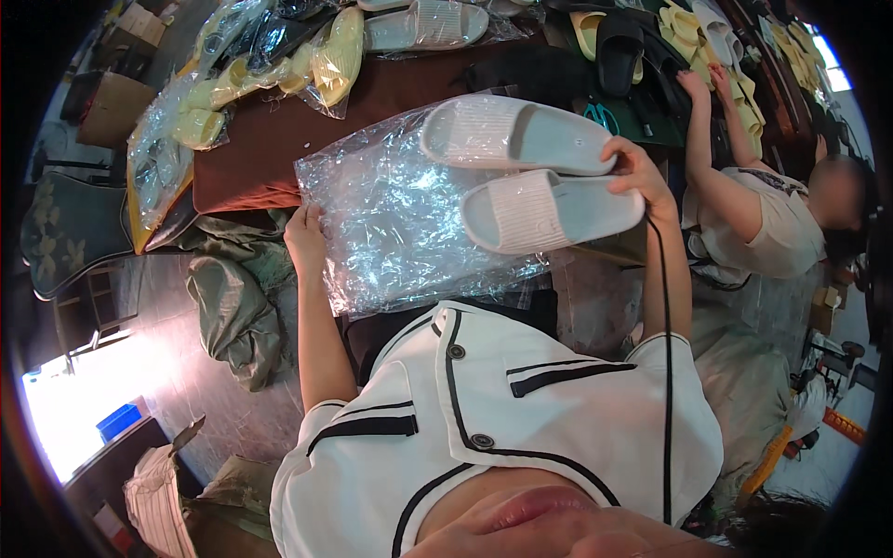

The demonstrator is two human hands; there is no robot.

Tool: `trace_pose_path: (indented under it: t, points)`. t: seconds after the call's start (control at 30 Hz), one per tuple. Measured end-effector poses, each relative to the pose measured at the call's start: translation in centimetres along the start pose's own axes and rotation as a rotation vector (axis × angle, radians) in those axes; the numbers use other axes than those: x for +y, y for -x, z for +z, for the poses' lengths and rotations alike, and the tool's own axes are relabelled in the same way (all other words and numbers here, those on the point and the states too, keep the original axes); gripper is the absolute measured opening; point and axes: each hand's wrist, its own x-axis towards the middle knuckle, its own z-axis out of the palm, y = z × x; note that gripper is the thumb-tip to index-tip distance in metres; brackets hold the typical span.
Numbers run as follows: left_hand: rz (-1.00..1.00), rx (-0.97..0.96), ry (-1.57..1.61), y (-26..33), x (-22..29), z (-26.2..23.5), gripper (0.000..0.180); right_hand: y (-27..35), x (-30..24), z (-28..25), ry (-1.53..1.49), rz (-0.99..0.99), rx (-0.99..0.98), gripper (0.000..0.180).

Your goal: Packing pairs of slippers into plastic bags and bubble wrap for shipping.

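Gripping the heel ends of a far white slide and a near white slide in the closed thumb and fingers of the right hand, with both toes pointing left over the right part of a clear plastic bag, and pinching that bag's left edge in the closed fingers of the left hand. Facing, beyond the bag, a red-brown cloth bordered by plastic-wrapped yellow slides and a wrapped pale slide, with teal-handled scissors, a black slide and a reaching co-worker toward the right.
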Motion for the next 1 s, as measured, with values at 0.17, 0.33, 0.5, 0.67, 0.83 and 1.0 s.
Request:
trace_pose_path:
  t: [0.17, 0.33, 0.5, 0.67, 0.83, 1.0]
  points:
    - [0.054, -0.044, -0.065, -0.4, -1.4, -0.2, 0.025, 2.7, -0.4, -1.6, -0.013, -0.113, 0.177, 0.049]
    - [0.126, -0.057, -0.042, -0.2, -0.6, 0.1, 0.024, 4.3, 1.7, -3.8, -0.113, -0.309, 0.488, 0.052]
    - [0.162, -0.05, -0.045, -0.5, -1.2, 0.6, 0.022, 1.8, 2.9, -3.8, -0.349, -0.569, 0.834, 0.047]
    - [0.168, -0.038, -0.077, 0.1, 0.0, 0.2, 0.019, -3.8, 0.0, -6.2, -0.486, -0.59, 1.001, 0.043]
    - [0.114, -0.062, -0.053, 0.6, 0.7, -0.8, 0.018, -10.4, -3.2, -12.8, -0.499, -0.702, 1.107, 0.048]
    - [0.171, -0.031, -0.619, 2.9, 6.4, -3.7, 0.038, -15.8, -3.8, -18.4, -0.45, -0.597, 1.237, 0.036]
